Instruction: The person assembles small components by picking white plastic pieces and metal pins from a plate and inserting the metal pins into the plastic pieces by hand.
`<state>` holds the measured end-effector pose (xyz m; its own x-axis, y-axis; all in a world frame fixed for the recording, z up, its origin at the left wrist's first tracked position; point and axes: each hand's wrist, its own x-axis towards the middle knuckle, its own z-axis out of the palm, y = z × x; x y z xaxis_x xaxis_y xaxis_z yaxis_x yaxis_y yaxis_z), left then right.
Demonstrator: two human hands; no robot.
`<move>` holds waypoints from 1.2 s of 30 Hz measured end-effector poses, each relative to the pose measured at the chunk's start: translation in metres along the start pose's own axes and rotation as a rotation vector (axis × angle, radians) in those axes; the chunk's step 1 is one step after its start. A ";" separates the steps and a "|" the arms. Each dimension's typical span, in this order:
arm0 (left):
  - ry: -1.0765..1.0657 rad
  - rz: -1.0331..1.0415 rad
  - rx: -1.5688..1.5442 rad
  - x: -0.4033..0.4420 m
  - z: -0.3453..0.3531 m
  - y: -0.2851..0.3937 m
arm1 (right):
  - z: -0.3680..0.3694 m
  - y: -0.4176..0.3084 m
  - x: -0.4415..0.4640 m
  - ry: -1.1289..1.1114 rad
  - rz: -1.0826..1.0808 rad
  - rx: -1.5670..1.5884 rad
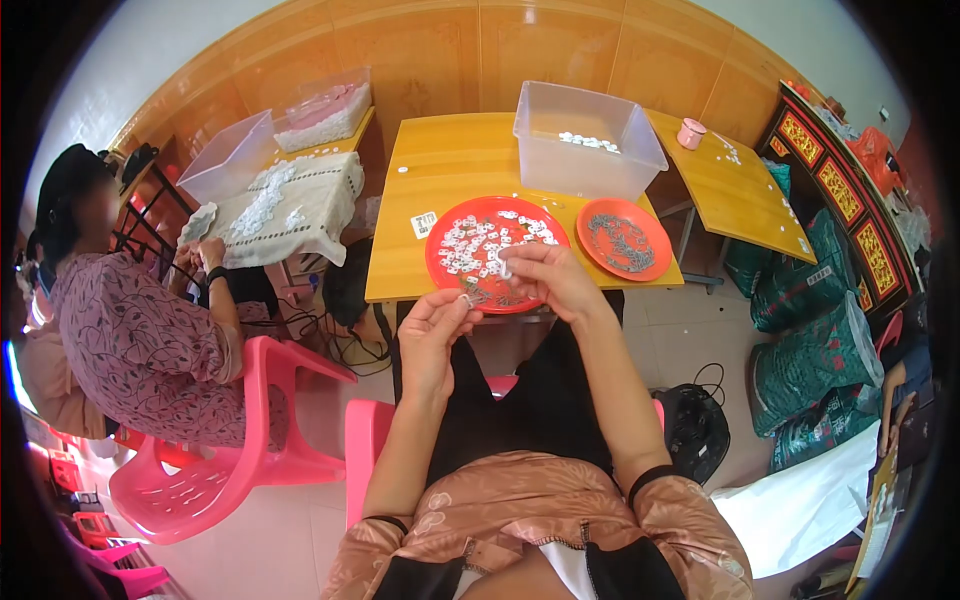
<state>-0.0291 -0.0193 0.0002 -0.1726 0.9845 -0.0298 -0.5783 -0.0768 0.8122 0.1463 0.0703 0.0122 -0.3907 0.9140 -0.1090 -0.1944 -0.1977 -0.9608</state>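
Note:
My left hand [436, 328] is pinched at the near edge of the red tray [436, 262], on a small thing too tiny to make out. Just right of it, my right hand [556, 282] pinches a small white piece [504, 268] between thumb and fingers, over the tray. Many white pieces with dark holes [478, 238] lie spread in the tray, and some thin grey metal bits are near its front. To the right, a smaller orange-red plate [660, 248] bears a pile of thin grey metal parts [622, 243].
Behind the plates stands a clear plastic bin [560, 165] with white pieces inside. A card with a printed code [424, 225] lies left of the tray. At left a co-worker [150, 320] sits at a cloth-covered table [325, 215]. Green sacks [815, 340] line the right side.

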 end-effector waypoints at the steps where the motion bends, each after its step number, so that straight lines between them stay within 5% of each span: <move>1: -0.016 0.029 0.037 -0.002 0.003 0.000 | 0.005 0.003 -0.008 -0.058 -0.019 0.112; 13: -0.063 0.083 0.137 -0.010 0.010 0.002 | 0.027 0.010 -0.034 -0.146 -0.089 0.230; 27: -0.064 0.136 0.235 -0.010 0.012 0.005 | 0.035 -0.001 -0.044 -0.073 -0.228 -0.091; 36: -0.074 0.095 0.186 -0.009 0.011 0.004 | 0.034 -0.002 -0.045 -0.071 -0.199 -0.031</move>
<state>-0.0208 -0.0271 0.0100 -0.1560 0.9837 0.0892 -0.4040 -0.1459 0.9030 0.1333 0.0174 0.0273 -0.4098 0.9066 0.1011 -0.2473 -0.0037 -0.9689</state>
